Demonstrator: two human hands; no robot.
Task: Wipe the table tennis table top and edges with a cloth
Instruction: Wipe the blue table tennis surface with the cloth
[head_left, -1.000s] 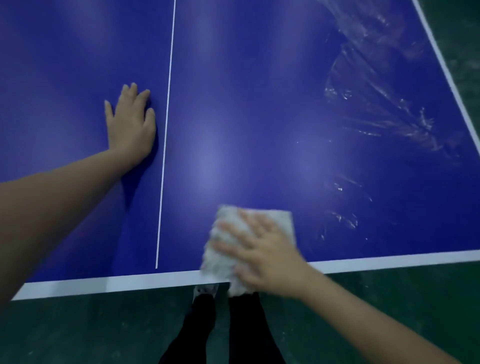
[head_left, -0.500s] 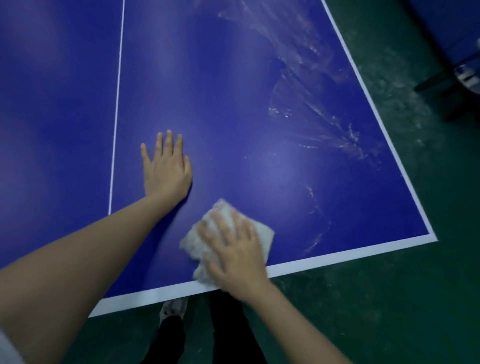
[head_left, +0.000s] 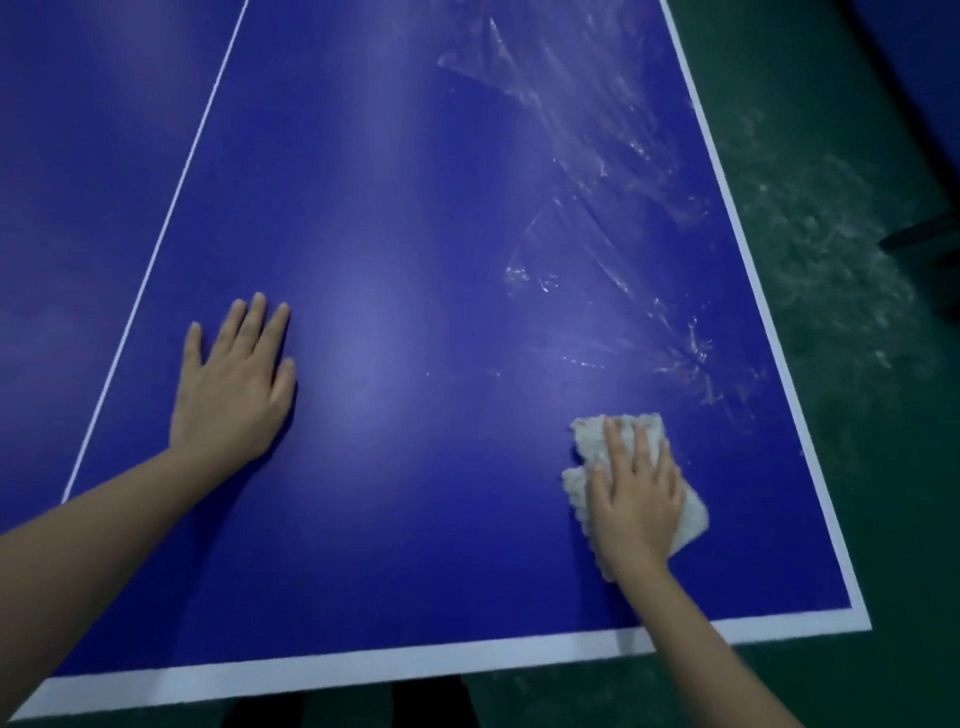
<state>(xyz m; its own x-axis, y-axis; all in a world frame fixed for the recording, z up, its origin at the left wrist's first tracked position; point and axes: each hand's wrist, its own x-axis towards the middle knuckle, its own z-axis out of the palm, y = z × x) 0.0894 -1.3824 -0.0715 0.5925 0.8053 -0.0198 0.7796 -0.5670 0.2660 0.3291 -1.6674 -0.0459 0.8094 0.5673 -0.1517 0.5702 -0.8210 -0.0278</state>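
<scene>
The right hand (head_left: 636, 499) presses the cloth (head_left: 592, 447) flat on the table (head_left: 415, 260), fingers straight; the left hand (head_left: 234, 384) lies flat, fingers spread. Both are near the table's near edge.

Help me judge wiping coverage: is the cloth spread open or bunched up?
Bunched: the cloth is a small lumpy wad, barely wider than the right hand pressing it on the table.

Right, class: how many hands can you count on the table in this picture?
2. The left hand lies flat on the bare blue table top, beside the thin white centre line; the right hand presses the cloth down nearer the right-hand corner. None seems hidden.
</scene>
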